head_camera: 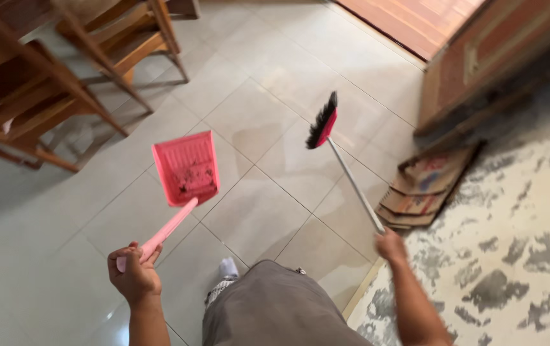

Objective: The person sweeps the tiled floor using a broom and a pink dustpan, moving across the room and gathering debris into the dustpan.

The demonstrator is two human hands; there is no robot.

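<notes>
My left hand [134,275] grips the long pink handle of a pink dustpan [186,168], held up over the tiled floor with dark dirt lying in its scoop. My right hand [391,245] holds the metal handle of a broom [323,122], whose pink head with black bristles is lifted off the floor and points away from me. Both hands are raised in front of my body, dustpan on the left and broom on the right, apart from each other.
Wooden chairs [51,77] stand at the upper left. Flattened cardboard boxes [425,186] lie by a wooden cabinet [480,57] on the right. A grey-patterned rug [518,256] covers the floor at the right. My grey-clad leg and sock [227,268] show below.
</notes>
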